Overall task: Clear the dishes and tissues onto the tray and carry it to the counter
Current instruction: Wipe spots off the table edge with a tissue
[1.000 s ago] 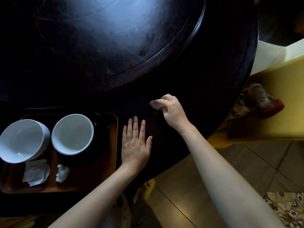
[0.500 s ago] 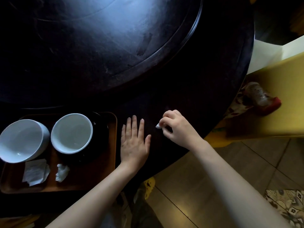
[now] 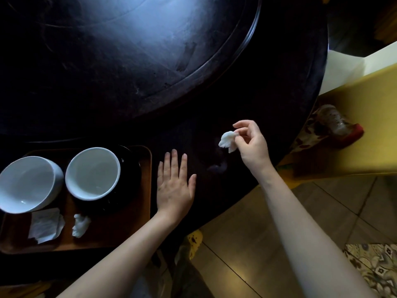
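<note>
Pinching a crumpled tissue [image 3: 227, 141] in my right hand [image 3: 251, 145], I see the tray [image 3: 148, 190] lies leftward, beyond my flat, spread left hand [image 3: 175, 186].

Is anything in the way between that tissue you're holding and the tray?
Only the left hand, flat on the table beside the tray, lies between it and the tissue pinched by the right hand.

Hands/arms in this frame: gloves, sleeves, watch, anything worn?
Nothing worn that shows. Left hand and right hand are bare: no gloves, no rings visible. Forearms are bare to the frame edge: no sleeves, watch, bands or markers.
</note>
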`<action>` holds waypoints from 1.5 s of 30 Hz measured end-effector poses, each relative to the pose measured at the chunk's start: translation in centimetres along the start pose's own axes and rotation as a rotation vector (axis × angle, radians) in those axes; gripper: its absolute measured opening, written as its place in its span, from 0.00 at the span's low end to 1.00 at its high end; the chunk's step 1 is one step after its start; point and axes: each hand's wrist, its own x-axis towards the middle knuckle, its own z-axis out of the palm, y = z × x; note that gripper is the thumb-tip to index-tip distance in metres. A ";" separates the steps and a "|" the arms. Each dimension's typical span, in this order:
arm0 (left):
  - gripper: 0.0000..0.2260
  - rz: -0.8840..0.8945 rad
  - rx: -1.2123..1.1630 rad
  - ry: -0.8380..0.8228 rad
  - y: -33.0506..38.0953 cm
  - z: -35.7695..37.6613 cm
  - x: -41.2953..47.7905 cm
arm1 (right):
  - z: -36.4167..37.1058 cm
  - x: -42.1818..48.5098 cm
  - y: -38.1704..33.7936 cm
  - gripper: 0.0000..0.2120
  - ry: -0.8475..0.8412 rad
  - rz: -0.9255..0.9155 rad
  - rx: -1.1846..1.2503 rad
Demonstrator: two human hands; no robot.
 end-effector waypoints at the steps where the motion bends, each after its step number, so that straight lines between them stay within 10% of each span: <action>1: 0.27 0.001 0.002 -0.002 0.0 0.0 0.0 | 0.2 0.1 0.3 0.09 -0.010 -0.037 -0.092; 9: 0.27 0.008 0.004 0.009 0.0 0.1 0.0 | 1.0 -1.7 2.5 0.09 -0.013 -0.359 -0.677; 17: 0.27 0.006 0.033 0.004 0.1 0.3 0.0 | 0.6 2.6 0.9 0.11 0.112 -0.276 -0.476; 29: 0.27 0.005 0.036 -0.039 0.1 0.2 -0.1 | 0.8 -0.4 1.9 0.07 -0.390 -0.456 -0.496; 45: 0.31 0.000 -0.014 -0.113 0.1 -0.8 0.0 | 0.0 -6.9 1.1 0.09 -0.074 -0.180 -0.358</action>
